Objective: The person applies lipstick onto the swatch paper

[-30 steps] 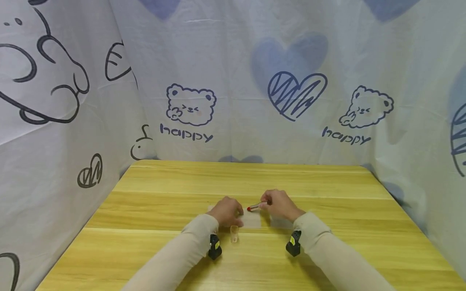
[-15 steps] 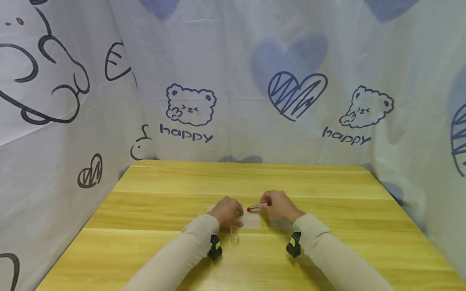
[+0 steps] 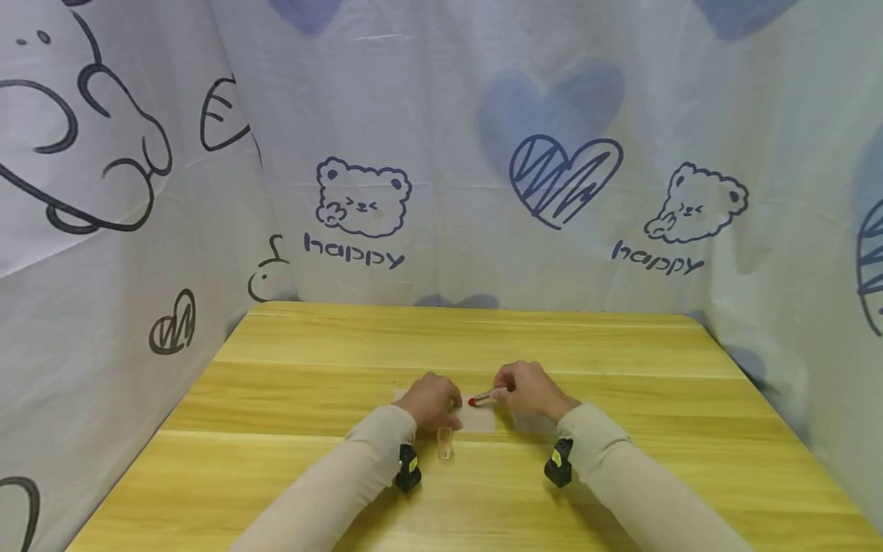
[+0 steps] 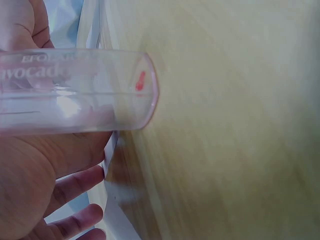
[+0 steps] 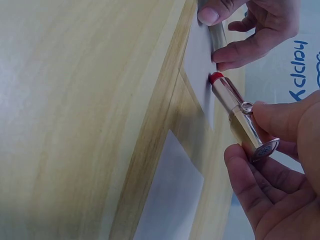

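Note:
In the head view my right hand [image 3: 531,389] pinches a slim metallic lipstick [image 3: 488,395] by its base. Its red tip points left and down, close over a white sheet of paper [image 3: 477,418]. The right wrist view shows the lipstick [image 5: 232,102] between thumb and fingers, with a small round ornament on its side. My left hand [image 3: 431,402] rests on the left part of that sheet, fingers relaxed. A transparent cap [image 3: 444,445] stands upright on the table just in front of it. In the left wrist view the cap [image 4: 75,107] bears lettering, and a red spot shows near its end.
A second white paper [image 3: 533,424] lies under my right wrist. The wooden table [image 3: 345,337] reaches back to a printed cloth [image 3: 441,245] with bears and hearts, which also hangs at both sides. A black wrist camera [image 3: 408,468] sits on my left sleeve, another [image 3: 559,464] on my right.
The lipstick's red tip has moved slightly down toward the paper in the head view. My left hand and the transparent cap stay in place.

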Demonstrator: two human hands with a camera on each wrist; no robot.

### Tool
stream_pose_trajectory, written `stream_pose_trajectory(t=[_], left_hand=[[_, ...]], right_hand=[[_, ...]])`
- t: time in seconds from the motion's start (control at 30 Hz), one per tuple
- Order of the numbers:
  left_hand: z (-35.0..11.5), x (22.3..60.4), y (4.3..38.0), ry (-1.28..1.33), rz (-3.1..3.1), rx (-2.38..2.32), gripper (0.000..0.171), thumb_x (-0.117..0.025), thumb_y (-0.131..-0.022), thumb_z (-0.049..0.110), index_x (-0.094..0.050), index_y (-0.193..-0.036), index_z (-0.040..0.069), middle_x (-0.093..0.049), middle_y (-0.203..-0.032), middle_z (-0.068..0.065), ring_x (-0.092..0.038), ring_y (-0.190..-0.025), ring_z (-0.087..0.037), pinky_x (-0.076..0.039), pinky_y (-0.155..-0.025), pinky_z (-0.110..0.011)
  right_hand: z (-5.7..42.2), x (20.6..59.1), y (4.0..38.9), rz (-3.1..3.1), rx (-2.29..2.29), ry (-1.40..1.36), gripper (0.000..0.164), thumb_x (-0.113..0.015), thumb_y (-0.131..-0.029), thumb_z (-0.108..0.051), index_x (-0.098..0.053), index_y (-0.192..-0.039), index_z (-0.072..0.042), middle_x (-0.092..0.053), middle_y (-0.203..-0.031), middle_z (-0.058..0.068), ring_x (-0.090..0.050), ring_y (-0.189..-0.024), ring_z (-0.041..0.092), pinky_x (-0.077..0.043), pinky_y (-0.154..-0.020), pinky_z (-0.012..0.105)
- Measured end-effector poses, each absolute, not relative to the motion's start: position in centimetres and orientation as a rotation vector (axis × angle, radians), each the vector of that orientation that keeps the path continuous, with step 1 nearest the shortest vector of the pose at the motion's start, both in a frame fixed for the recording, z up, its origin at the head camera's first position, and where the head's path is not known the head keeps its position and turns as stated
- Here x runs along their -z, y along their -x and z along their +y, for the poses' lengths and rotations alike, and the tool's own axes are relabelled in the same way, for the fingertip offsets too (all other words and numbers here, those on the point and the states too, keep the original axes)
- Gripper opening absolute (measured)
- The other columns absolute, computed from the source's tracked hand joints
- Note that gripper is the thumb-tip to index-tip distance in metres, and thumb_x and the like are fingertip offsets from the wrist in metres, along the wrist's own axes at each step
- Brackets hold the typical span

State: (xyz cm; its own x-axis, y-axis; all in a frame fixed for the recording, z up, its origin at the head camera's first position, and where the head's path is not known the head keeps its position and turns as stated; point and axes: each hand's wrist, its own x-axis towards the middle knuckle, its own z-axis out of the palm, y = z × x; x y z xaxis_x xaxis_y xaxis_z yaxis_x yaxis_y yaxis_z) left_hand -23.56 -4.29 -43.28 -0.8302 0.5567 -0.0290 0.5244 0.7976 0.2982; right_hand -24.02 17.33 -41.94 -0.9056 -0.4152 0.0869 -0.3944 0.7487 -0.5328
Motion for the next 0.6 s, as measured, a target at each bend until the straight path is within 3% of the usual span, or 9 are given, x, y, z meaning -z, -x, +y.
stream_pose_trajectory(t=[0.6], left_hand=[[-4.12, 43.0, 23.47, -0.815, 2.855, -0.426, 0.03, -0.082, -0.08, 0.03, -0.076, -0.102, 0.012, -0.07, -0.108, -0.002, -0.059, -0.106, -0.027, -0.049, -0.09, -0.039]], right_hand=[[17.71, 41.48, 23.72, 2.807, 0.85, 0.737, 0.011, -0.071, -0.088, -0.012, -0.067, -0.079, -0.013, -0.06, -0.068, -0.008, -0.05, -0.061, 0.01, -0.044, -0.058, 0.028]])
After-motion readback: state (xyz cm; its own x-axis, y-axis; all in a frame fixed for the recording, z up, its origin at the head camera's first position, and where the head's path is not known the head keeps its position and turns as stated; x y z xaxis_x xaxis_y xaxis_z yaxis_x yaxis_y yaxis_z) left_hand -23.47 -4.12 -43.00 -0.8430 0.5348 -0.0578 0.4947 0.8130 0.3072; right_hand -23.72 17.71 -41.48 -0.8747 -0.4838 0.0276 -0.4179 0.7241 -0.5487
